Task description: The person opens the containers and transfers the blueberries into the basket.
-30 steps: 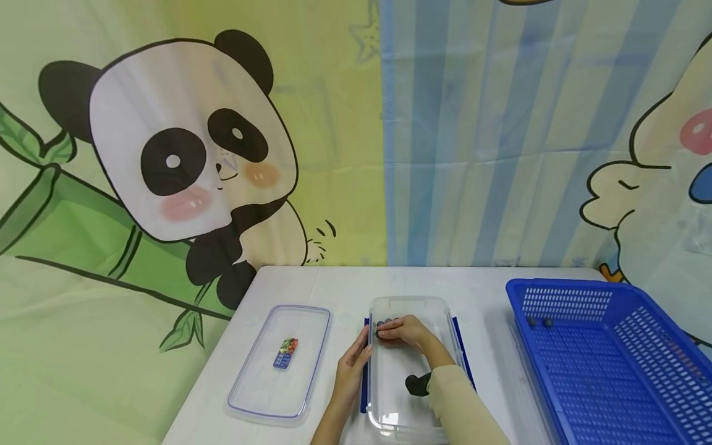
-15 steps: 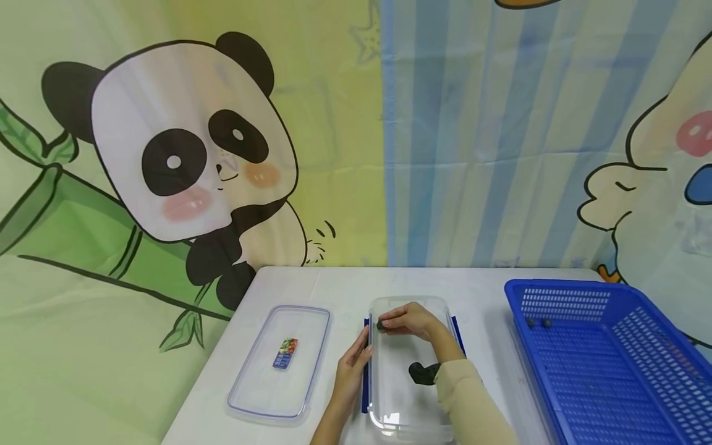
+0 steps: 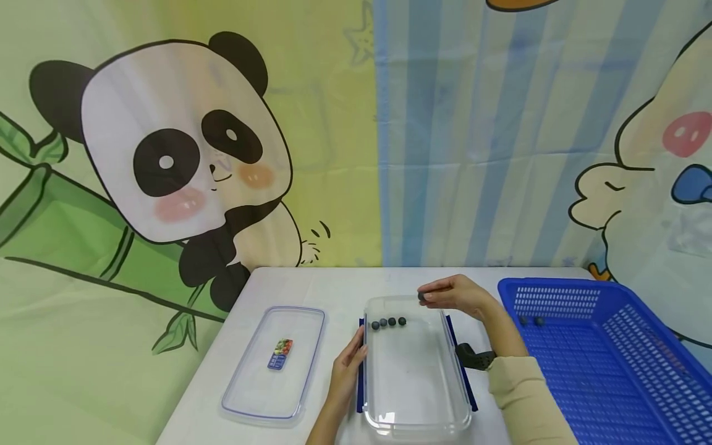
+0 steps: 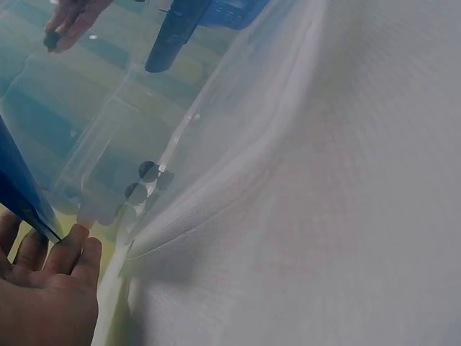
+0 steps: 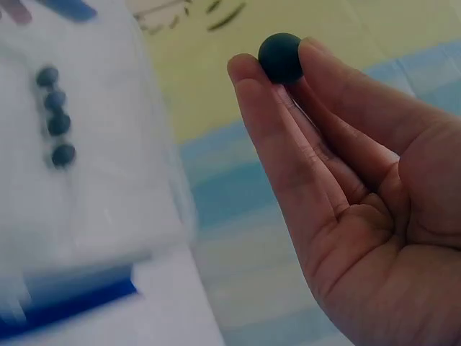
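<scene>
A clear plastic box (image 3: pixel 417 377) with blue side clips stands on the white table. Inside, toward its far left end, several dark balls (image 3: pixel 392 322) sit in a row; the right wrist view shows these balls (image 5: pixel 57 124) lined up too. My right hand (image 3: pixel 458 293) is raised over the box's far edge and pinches a dark ball (image 5: pixel 281 58) between thumb and fingertips. My left hand (image 3: pixel 346 371) rests against the box's left side, its fingers (image 4: pixel 68 249) extended along the wall by a blue clip.
To the left lies a clear lid (image 3: pixel 278 389) with a blue rim and a small label (image 3: pixel 280 354). On the right stands a blue plastic basket (image 3: pixel 578 364) with two dark balls (image 3: pixel 538 321) in its far left corner. A cartoon-printed curtain (image 3: pixel 434 154) hangs behind the table.
My right hand has moved from the row of balls up and to the right, a dark ball pinched in its fingers. The row is now uncovered. My left hand stays at the box's side.
</scene>
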Tool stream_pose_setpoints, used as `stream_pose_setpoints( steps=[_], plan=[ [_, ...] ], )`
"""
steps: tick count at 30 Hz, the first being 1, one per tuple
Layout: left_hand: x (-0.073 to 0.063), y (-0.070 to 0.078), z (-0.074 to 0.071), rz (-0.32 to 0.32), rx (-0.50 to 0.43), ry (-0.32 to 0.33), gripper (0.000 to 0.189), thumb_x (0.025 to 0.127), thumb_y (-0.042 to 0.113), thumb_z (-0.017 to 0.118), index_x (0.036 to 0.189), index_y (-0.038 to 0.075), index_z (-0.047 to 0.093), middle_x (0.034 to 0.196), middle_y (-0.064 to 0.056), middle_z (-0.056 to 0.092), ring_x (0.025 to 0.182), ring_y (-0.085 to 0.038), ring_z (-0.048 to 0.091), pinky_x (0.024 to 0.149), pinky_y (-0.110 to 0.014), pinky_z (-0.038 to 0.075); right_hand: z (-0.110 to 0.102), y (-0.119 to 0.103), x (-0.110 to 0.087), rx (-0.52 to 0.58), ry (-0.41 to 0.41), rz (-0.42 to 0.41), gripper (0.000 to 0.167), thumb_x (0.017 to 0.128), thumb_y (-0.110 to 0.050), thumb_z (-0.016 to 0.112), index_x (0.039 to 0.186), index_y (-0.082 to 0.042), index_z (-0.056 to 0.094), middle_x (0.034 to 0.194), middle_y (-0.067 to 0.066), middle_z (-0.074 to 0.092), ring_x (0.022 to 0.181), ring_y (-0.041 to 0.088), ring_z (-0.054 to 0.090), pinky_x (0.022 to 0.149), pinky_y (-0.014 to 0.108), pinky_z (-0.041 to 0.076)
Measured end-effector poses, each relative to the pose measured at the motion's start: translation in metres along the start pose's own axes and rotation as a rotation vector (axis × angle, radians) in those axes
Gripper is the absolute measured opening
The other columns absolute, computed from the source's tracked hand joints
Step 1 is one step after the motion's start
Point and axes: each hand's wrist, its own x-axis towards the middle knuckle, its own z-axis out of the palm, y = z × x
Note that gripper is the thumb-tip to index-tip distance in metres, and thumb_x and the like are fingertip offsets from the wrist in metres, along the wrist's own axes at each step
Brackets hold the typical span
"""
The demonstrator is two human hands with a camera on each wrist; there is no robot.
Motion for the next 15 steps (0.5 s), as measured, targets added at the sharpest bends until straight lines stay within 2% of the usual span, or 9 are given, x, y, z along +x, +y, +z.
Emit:
stream_pose_setpoints(
  steps=[2,5,9,15],
  plan=[
    [0.003,-0.007,-0.001,0.007,0.003,0.001,0.046,0.094,0.015,0.053,0.139,0.016,0.042,0.145,0.005,0.034,0.135,-0.014,0.024,0.105,-0.016,0.022,-0.017,-0.003,-0.015,-0.04,-0.004,-0.011,0.04,0.09,-0.003,0.058,0.122,0.017,0.048,0.113,0.025,0.06,0.099,0.025,0.063,0.091,0.04,0.047],
    [0.003,-0.007,-0.001,0.008,0.002,-0.002,0.046,0.094,0.016,0.052,0.139,0.016,0.042,0.145,0.005,0.034,0.135,-0.014,0.024,0.105,-0.016,0.023,-0.043,-0.001,-0.04,-0.109,0.01,-0.004,0.042,0.09,-0.007,0.058,0.124,0.016,0.048,0.113,0.023,0.06,0.101,0.024,0.062,0.09,0.037,0.048],
    [0.002,-0.008,0.0,0.011,-0.004,0.0,0.046,0.094,0.016,0.053,0.139,0.015,0.042,0.145,0.005,0.034,0.135,-0.015,0.024,0.104,-0.015,0.024,-0.078,0.005,-0.078,-0.195,0.068,0.049,0.046,0.09,-0.014,0.06,0.126,0.011,0.048,0.116,0.021,0.06,0.104,0.025,0.06,0.089,0.037,0.049],
    [0.002,-0.009,-0.001,0.026,-0.009,0.014,0.049,0.092,0.024,0.057,0.138,0.014,0.044,0.144,0.005,0.036,0.134,-0.015,0.026,0.102,-0.012,0.025,-0.124,0.026,-0.132,-0.25,0.118,0.11,0.051,0.093,-0.019,0.056,0.13,0.012,0.043,0.122,0.021,0.056,0.108,0.024,0.059,0.091,0.037,0.048]
  ],
)
